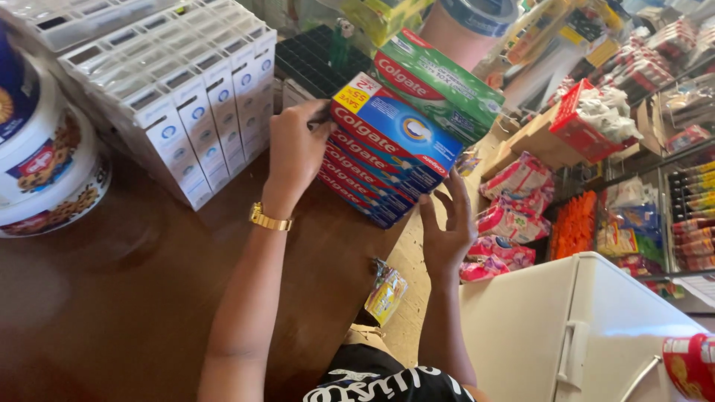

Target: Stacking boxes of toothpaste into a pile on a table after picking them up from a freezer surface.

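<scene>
A stack of several blue and red toothpaste boxes stands on the edge of a brown wooden counter. My left hand, with a gold bracelet at the wrist, presses against the stack's left end. My right hand cups the stack's lower right corner with fingers spread. A green toothpaste box lies tilted on top, behind the blue ones.
White small boxes are stacked in rows at the back left, beside round tubs. A black tray sits behind. A white chest freezer stands lower right, with pink packets and shelves of goods beyond.
</scene>
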